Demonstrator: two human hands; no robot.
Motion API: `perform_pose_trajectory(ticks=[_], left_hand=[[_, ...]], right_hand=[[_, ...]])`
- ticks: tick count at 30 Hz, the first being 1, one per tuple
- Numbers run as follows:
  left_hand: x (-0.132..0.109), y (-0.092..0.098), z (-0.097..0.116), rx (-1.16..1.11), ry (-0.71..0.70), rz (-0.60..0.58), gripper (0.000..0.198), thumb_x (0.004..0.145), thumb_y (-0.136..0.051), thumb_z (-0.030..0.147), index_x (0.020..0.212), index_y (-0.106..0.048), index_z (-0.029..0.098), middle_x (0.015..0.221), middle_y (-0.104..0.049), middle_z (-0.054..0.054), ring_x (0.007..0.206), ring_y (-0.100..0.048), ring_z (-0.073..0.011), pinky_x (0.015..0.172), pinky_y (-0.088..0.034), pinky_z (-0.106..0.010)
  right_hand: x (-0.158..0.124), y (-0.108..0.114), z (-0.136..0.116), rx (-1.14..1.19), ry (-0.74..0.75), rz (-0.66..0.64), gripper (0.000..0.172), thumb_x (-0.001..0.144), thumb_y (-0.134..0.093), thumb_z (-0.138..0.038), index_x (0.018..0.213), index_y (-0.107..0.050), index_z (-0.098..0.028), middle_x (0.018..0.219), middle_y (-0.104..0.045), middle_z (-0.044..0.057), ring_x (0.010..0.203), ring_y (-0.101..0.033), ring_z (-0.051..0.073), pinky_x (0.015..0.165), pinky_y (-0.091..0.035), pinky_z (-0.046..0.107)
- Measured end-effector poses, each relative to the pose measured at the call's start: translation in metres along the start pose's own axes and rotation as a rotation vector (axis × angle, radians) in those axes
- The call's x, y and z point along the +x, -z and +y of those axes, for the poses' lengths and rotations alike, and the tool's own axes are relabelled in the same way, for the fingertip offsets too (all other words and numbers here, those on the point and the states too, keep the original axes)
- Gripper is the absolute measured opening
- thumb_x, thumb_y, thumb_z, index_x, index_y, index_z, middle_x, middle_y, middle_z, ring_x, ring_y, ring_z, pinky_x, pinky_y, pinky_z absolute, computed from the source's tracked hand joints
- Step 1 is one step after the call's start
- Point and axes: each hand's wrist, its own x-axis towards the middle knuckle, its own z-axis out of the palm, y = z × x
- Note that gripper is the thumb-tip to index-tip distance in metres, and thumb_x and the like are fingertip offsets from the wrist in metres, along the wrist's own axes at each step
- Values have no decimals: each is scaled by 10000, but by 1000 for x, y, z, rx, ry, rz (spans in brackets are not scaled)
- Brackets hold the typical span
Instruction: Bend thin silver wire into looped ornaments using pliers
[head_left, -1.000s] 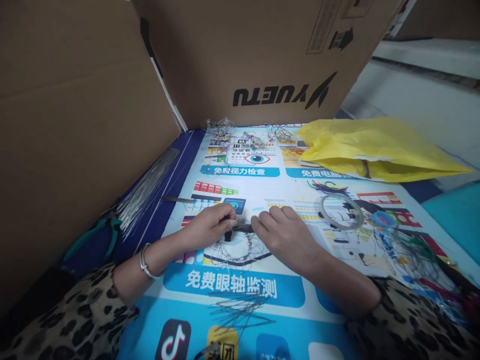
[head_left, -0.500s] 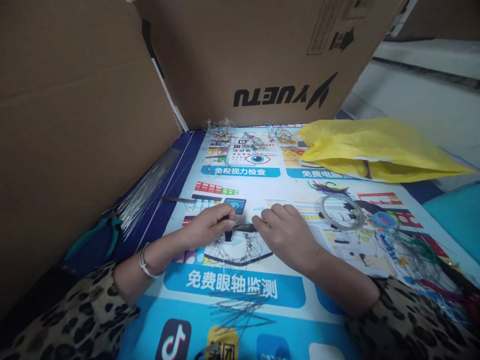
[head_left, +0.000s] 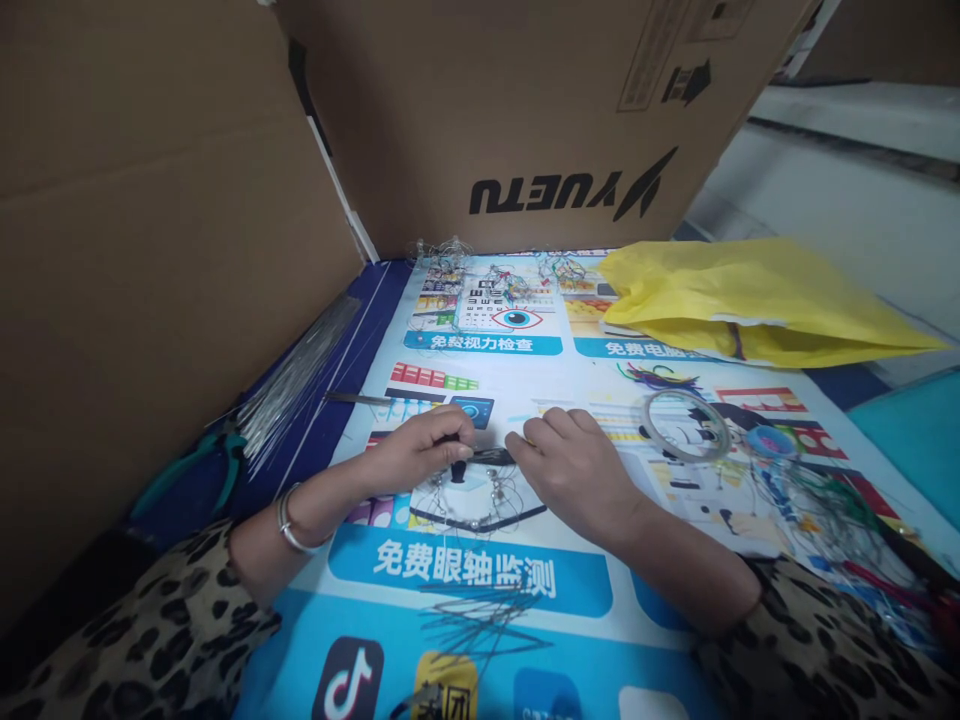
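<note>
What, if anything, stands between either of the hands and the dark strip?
Nothing visible: the left hand and right hand grip the dark strip from either side. The beaded wires show just below it in the picture.

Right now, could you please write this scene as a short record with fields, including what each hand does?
Left hand: pinches one end of a dark thin bundle
Right hand: closed on the bundle's other end
Below bundle: beaded wire piece; whether joined, unclear
Left side: teal-handled pliers, near silvery wires
Right side: tape roll, yellow bag
Nearest the person: loose dark wires
</note>
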Motion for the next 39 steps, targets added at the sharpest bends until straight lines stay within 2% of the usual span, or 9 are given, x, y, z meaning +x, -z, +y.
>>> perform_pose_trajectory(ticks=[14, 30, 39], left_hand=[[1, 0, -1, 33, 10, -54, 175, 895, -425, 260, 756, -476, 168, 766, -487, -3, 746, -452, -137, 702, -376, -252], [1, -1, 2, 202, 19, -30, 166, 901, -384, 236, 766, -458, 176, 765, -514, -3, 728, -465, -136, 669, -359, -247], [0, -5, 0, 237, 52, -8, 130, 897, -381, 208, 787, -442, 176, 775, -496, -4, 703, -451, -132, 649, -356, -253]], right_hand=[[6, 13, 4, -44, 187, -1, 136, 871, -473, -132, 858, -606, -161, 746, -542, 36, 729, -385, 186, 654, -240, 348], [3, 7, -2, -76, 125, 7, 129, 860, -486, -114, 876, -608, -153, 695, -536, 28, 700, -384, 182, 624, -211, 343], [4, 4, 1, -18, 93, -22, 129, 864, -514, -162, 949, -610, -158, 757, -572, 30, 745, -392, 188, 650, -230, 342]])
